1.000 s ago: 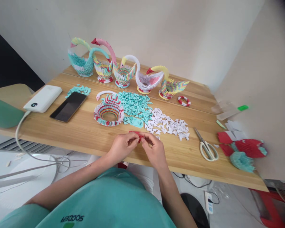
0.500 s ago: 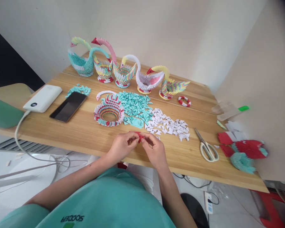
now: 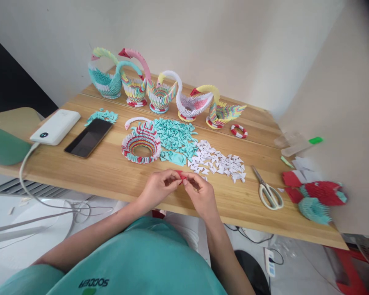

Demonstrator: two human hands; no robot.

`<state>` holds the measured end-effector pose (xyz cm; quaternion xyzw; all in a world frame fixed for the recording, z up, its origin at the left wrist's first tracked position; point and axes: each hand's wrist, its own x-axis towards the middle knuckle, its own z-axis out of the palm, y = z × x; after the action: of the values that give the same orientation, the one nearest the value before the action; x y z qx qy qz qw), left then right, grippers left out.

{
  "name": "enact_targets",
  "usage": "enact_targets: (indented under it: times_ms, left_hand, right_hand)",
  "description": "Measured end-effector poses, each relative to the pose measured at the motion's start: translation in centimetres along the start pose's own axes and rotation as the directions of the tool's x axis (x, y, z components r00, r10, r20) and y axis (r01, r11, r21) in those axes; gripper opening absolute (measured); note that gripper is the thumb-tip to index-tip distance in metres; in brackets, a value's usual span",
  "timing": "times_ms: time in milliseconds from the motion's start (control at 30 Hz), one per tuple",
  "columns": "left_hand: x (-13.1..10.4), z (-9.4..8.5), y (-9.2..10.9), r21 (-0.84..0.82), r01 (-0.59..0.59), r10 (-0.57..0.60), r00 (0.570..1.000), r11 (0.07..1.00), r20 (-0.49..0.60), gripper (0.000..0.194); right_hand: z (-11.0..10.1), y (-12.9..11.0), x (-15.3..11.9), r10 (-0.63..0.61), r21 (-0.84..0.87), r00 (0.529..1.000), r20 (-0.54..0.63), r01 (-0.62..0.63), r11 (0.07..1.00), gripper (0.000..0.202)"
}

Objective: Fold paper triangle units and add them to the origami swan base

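Note:
A small piece of red paper (image 3: 181,175) is pinched between my two hands above the front part of the table. My left hand (image 3: 160,185) grips its left side with thumb and fingertips; my right hand (image 3: 199,191) grips the right side the same way. The fingertips cover much of the paper, so its folds are hard to make out. Just beyond my hands lie a heap of folded teal paper pieces (image 3: 174,135) and a heap of folded white paper pieces (image 3: 218,159). A round red, white and teal paper basket (image 3: 141,143) stands to their left.
Several finished paper swans, among them a white one (image 3: 190,107), line the back. A red-and-white ring (image 3: 239,131) lies near them. Scissors (image 3: 267,192) and red paper bundles (image 3: 322,192) are on the right; a phone (image 3: 88,138) and white power bank (image 3: 55,127) on the left.
The fingers have shifted slightly on the red paper, and less of it shows past the left fingertips. Everything else on the table stays put.

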<state>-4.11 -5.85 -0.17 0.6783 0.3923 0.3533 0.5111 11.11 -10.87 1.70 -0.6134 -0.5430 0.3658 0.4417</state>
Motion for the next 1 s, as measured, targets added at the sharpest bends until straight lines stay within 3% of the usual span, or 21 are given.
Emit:
enact_targets:
  times_ms: [833, 1000]
  left_hand:
    - [-0.16, -0.02, -0.12, 0.021, -0.013, 0.012, 1.0, 1.0, 0.005, 0.011]
    - [-0.33, -0.03, -0.16, 0.152, -0.072, 0.075, 0.997, 0.986, -0.012, 0.011]
  right_hand:
    - [0.2, 0.46, 0.05, 0.029, 0.02, 0.999, -0.021, -0.029, 0.999, 0.021]
    - [0.18, 0.51, 0.15, 0.033, 0.032, 0.999, -0.013, -0.033, 0.999, 0.021]
